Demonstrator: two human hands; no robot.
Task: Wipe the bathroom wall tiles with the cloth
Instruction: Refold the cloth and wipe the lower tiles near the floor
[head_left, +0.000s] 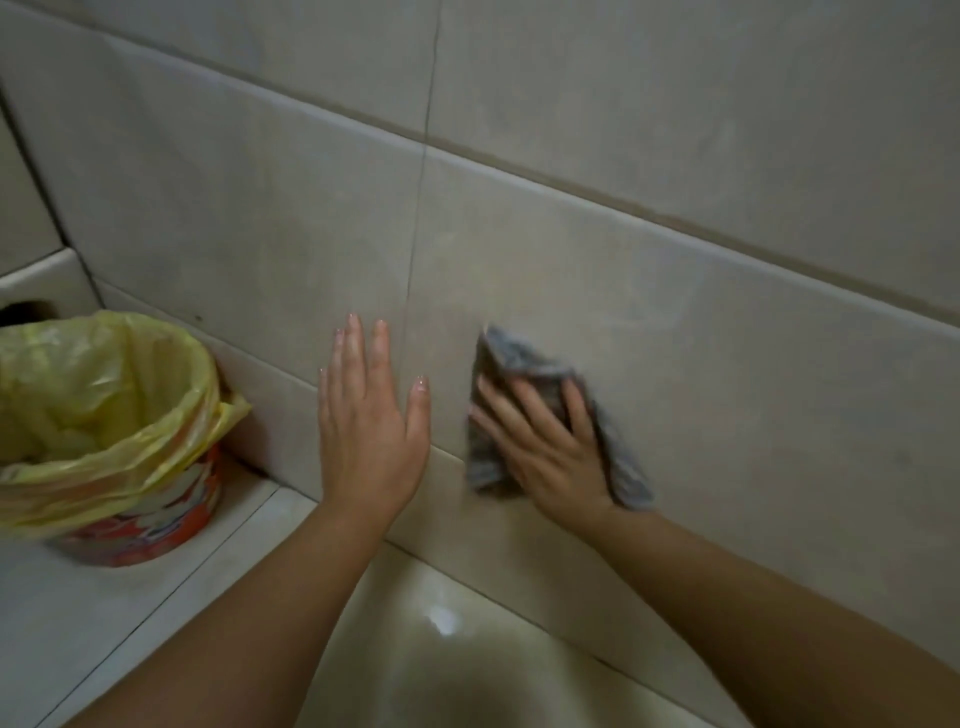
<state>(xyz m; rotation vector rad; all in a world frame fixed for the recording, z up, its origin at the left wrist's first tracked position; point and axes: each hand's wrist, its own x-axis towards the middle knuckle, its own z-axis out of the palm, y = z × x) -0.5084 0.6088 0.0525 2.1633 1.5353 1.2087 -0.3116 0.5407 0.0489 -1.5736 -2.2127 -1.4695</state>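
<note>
Head: left hand, right hand, 1 cloth

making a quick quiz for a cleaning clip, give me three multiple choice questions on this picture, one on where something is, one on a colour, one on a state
1. Where is the bin?
A. on the ledge, left of the left hand
B. between the two hands
C. on a shelf high above the hands

2. What colour is the bag lining the bin?
A. black
B. yellow
C. blue

3. How does the right hand meet the cloth?
A. it presses it to the wall tiles with spread fingers
B. it dangles it by one corner
C. it does not touch it

Answers:
1 A: the bin stands on the ledge at the far left.
2 B: the bag draped over its rim is yellow.
3 A: the fingers lie spread on the grey cloth against the tile.
</note>
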